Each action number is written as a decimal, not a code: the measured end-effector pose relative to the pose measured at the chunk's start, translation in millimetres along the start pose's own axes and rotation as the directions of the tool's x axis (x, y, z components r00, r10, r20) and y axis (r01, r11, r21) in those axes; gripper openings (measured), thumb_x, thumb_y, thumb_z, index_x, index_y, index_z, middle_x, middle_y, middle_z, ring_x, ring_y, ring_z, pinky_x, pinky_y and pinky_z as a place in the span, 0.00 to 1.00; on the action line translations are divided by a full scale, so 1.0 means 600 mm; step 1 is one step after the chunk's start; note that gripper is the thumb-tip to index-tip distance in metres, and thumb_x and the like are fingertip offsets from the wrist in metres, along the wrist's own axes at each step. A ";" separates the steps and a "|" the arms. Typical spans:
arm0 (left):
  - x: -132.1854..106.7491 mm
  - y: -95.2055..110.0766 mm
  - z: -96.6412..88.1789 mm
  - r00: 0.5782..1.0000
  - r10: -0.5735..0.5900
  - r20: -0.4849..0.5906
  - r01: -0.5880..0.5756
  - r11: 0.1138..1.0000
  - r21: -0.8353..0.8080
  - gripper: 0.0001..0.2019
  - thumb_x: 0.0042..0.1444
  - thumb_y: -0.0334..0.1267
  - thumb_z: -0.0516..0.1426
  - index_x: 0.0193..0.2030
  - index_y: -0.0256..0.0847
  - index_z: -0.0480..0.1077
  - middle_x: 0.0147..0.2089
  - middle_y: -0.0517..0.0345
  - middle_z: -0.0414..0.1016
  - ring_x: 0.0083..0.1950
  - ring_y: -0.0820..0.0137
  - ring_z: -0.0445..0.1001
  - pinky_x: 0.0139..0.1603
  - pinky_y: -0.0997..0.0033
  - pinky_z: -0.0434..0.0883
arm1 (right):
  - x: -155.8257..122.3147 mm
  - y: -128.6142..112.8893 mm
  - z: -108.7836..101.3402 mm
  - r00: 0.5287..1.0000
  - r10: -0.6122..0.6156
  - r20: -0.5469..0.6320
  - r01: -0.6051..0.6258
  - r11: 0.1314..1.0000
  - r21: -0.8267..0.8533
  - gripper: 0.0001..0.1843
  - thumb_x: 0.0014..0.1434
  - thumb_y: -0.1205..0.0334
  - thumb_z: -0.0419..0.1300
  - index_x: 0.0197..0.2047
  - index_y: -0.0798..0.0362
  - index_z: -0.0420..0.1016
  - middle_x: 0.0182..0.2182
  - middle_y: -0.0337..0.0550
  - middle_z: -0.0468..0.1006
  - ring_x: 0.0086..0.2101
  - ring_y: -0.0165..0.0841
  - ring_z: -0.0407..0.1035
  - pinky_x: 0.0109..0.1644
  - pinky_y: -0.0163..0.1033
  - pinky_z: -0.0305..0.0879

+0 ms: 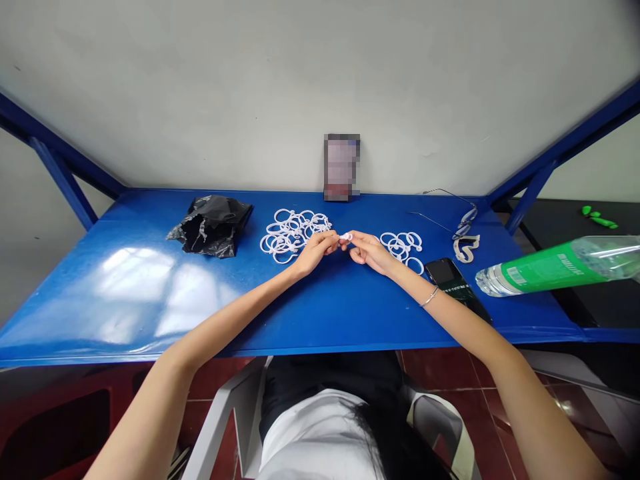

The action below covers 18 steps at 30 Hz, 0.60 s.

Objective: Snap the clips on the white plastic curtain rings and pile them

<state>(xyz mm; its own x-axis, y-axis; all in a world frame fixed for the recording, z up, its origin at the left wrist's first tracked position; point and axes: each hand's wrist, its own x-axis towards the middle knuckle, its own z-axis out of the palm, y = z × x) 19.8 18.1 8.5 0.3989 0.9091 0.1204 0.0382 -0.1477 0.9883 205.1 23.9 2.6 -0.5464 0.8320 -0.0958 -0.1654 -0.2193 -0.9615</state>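
Note:
My left hand (321,248) and my right hand (369,251) meet fingertip to fingertip over the middle of the blue table. Between them they pinch a small white plastic ring (346,237), of which only a part shows past the fingers. A heap of white plastic rings (285,233) with small knobs lies just left of my left hand. Beside my right hand, on its right, is a smaller group of such rings (395,245), and a single one (415,265) sits at the front of that group.
A crumpled black plastic bag (215,227) lies left on the blue table (300,320). A pixelated upright object (342,168) leans on the wall. Eyeglasses (466,220), a whitish curved item (467,249), a dark phone (453,283) and a green-labelled bottle (555,267) are on the right.

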 end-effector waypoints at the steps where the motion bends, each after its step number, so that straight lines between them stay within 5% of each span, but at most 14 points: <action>1: 0.000 0.003 -0.006 0.998 0.068 -0.011 -0.065 0.978 0.197 0.18 0.62 0.45 0.48 0.22 0.40 0.58 0.22 0.61 0.58 0.26 0.74 0.57 0.29 0.71 0.55 | -0.001 -0.002 -0.003 0.999 -0.031 -0.028 0.028 0.995 -0.095 0.19 0.58 0.46 0.63 0.43 0.52 0.73 0.30 0.37 0.73 0.18 0.21 0.60 0.20 0.31 0.50; 5: 0.003 0.010 -0.026 0.982 0.187 0.033 -0.135 0.567 0.813 0.15 0.65 0.40 0.47 0.30 0.38 0.67 0.28 0.55 0.68 0.32 0.68 0.67 0.33 0.68 0.59 | -0.006 -0.016 -0.017 0.950 -0.284 -0.127 0.179 0.832 -0.526 0.15 0.63 0.51 0.57 0.48 0.49 0.74 0.47 0.44 0.74 0.22 0.23 0.66 0.23 0.33 0.59; 9: 0.015 0.016 -0.038 0.996 0.083 0.021 -0.040 0.244 0.969 0.13 0.66 0.36 0.48 0.39 0.35 0.73 0.38 0.45 0.74 0.42 0.59 0.74 0.34 0.66 0.63 | -0.015 -0.034 -0.032 0.857 -0.504 -0.108 0.183 0.493 -0.851 0.11 0.65 0.60 0.53 0.44 0.51 0.75 0.45 0.45 0.75 0.23 0.24 0.63 0.29 0.36 0.61; 13: 0.008 0.071 -0.044 0.994 0.106 0.001 -0.023 0.205 0.979 0.13 0.66 0.38 0.50 0.47 0.35 0.73 0.47 0.44 0.73 0.42 0.60 0.75 0.33 0.67 0.64 | -0.019 -0.040 -0.038 0.840 -0.540 -0.056 0.127 0.295 -0.947 0.11 0.65 0.64 0.52 0.44 0.52 0.75 0.45 0.45 0.77 0.25 0.27 0.65 0.33 0.36 0.62; 15: -0.020 0.124 -0.046 0.987 0.149 0.068 -0.105 0.255 0.961 0.12 0.65 0.38 0.51 0.46 0.37 0.73 0.50 0.45 0.72 0.38 0.65 0.75 0.33 0.68 0.65 | -0.020 -0.039 -0.037 0.856 -0.515 -0.045 0.092 0.238 -0.967 0.11 0.65 0.64 0.52 0.45 0.52 0.75 0.46 0.45 0.77 0.25 0.27 0.66 0.33 0.36 0.61; 18: -0.088 0.208 -0.049 0.949 0.223 0.223 -0.297 0.391 0.871 0.14 0.68 0.43 0.50 0.38 0.40 0.74 0.42 0.54 0.74 0.32 0.72 0.72 0.33 0.71 0.68 | -0.020 -0.042 -0.033 0.884 -0.466 -0.040 0.038 0.158 -0.987 0.11 0.65 0.65 0.51 0.42 0.52 0.75 0.44 0.44 0.78 0.26 0.28 0.67 0.33 0.36 0.59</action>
<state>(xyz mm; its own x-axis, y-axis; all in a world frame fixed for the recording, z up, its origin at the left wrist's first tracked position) -23.6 -36.7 128.3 0.5915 0.7426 0.3142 0.6949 -0.6671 0.2686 232.1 29.2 22.8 -0.3726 0.8581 0.3534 0.7629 0.5000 -0.4098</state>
